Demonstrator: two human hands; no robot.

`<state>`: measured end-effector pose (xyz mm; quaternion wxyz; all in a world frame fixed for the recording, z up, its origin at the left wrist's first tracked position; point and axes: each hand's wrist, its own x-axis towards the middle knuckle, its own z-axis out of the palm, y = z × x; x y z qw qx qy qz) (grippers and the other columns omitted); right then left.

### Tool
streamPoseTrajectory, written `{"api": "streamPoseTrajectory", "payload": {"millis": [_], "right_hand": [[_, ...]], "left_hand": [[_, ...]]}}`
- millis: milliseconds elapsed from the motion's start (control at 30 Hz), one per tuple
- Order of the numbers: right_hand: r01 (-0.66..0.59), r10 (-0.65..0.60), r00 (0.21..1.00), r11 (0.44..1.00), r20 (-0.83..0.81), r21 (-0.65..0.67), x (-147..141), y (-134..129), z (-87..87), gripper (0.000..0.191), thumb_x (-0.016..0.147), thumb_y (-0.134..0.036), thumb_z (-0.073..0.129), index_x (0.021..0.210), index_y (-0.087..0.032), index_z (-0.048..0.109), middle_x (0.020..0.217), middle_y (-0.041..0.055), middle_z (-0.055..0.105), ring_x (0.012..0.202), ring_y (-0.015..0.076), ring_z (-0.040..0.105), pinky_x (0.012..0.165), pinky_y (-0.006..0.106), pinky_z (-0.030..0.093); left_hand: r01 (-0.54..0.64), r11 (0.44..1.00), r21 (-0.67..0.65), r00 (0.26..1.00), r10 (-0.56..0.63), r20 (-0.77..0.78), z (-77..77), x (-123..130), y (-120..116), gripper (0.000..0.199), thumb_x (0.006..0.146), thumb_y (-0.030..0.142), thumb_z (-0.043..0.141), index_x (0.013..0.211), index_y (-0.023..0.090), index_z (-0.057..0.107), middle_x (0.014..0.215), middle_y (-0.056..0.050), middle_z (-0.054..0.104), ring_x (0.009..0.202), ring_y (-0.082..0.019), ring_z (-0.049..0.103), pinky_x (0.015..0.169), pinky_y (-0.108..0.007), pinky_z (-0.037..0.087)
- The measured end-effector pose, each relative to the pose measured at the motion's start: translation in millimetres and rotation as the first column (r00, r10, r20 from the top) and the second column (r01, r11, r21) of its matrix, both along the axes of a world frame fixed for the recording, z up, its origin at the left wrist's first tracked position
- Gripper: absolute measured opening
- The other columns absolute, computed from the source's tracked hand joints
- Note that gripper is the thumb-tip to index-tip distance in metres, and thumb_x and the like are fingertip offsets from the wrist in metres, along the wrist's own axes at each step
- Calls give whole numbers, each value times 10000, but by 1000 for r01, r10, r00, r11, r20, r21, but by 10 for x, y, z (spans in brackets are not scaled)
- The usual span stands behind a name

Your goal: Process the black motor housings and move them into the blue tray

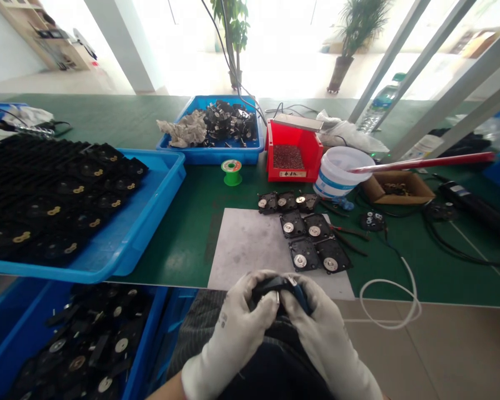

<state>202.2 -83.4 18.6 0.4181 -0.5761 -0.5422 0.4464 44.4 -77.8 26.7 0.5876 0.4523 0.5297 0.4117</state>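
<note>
Both hands wear white gloves and meet just in front of the table's near edge. My left hand (244, 319) is closed on the left side of a black part (277, 286), its thumb beside a small metal piece. The same part's right side is gripped by my right hand (316, 319). Beyond the hands, a white sheet (245, 244) lies on the green table. Several black housings with silver discs (315, 226) are grouped on and beside its right half. The underside of the held part is hidden by my fingers.
Blue trays of black parts stand left (150, 205), below left (154, 328) and at the back (183, 155). A green spool (232, 176), red bin (294, 176), white bucket (335, 180), pliers (352, 232), cardboard box (416, 197) and white tube (414, 294) are around the sheet.
</note>
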Motion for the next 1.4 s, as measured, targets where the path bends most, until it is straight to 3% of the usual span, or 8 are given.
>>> {"api": "streamPoseTrajectory", "payload": {"millis": [133, 233, 367, 467, 667, 833, 1000, 1400], "right_hand": [[-190, 50, 903, 938, -427, -291, 139, 9, 174, 355, 942, -463, 712, 1188, -208, 692, 1151, 82, 758, 1099, 267, 712, 981, 367, 565], [-225, -52, 823, 885, -566, -407, 202, -30, 226, 344, 913, -457, 770, 1160, -230, 697, 967, 19, 745, 900, 199, 717, 875, 295, 583], [-235, -75, 789, 880, -610, -413, 213, -63, 214, 356, 888, -463, 800, 1147, -237, 708, 775, -23, 666, 709, 167, 663, 679, 243, 562], [-244, -35, 791, 898, -611, -367, 211, -68, 233, 400, 878, -459, 805, 1187, -225, 706, 880, 18, 714, 833, 213, 706, 795, 307, 593], [-80, -107, 885, 924, -453, -374, 211, -65, 176, 503, 885, -481, 793, 1284, -209, 654, 1202, 107, 741, 1153, 300, 692, 974, 414, 573], [46, -67, 988, 989, -141, -143, 120, -62, 20, 302, 922, -434, 705, 1103, -193, 725, 1040, 94, 784, 995, 286, 748, 911, 402, 603], [-105, 38, 966, 962, 257, 252, 95, -86, -44, 237, 896, -239, 663, 1115, -236, 755, 1050, 77, 784, 986, 247, 768, 907, 330, 622], [-187, 98, 937, 951, 335, 245, 107, -178, -108, 347, 939, -191, 594, 1269, -229, 693, 1145, 83, 790, 1052, 230, 777, 953, 297, 618]], "left_hand": [[87, 984, -157, 994, -74, 86, 117, -77, -15, 656, 871, 434, 757, 1450, 193, 564, 1471, -125, 641, 1387, -331, 575, 1171, -438, 465], [100, 977, -188, 983, -68, 168, 163, -82, -41, 624, 869, 431, 765, 1419, 191, 594, 1460, -126, 650, 1401, -350, 565, 1186, -474, 455], [118, 971, -209, 960, -57, 275, 111, -31, -48, 597, 876, 451, 779, 1379, 177, 611, 1390, -139, 690, 1366, -370, 594, 1150, -501, 491], [116, 968, -223, 951, -44, 306, 71, -20, -51, 629, 886, 486, 776, 1397, 178, 576, 1376, -146, 692, 1341, -365, 614, 1120, -491, 515], [122, 978, -170, 971, -82, 223, 73, -49, -45, 615, 896, 482, 715, 1383, 150, 539, 1379, -172, 672, 1312, -374, 622, 1047, -478, 558], [135, 991, 22, 988, -132, -85, 15, -32, -56, 454, 897, 358, 636, 1304, 156, 622, 1253, -140, 726, 1157, -323, 699, 1023, -456, 560], [124, 961, 246, 962, -56, -266, -71, -20, -119, 269, 922, 227, 546, 1122, 183, 721, 1110, -111, 765, 1063, -282, 736, 962, -398, 588], [83, 869, 488, 928, 111, -356, -218, -67, -199, 265, 948, 203, 581, 1164, 240, 731, 1096, -87, 777, 1013, -256, 751, 887, -320, 597]]}}
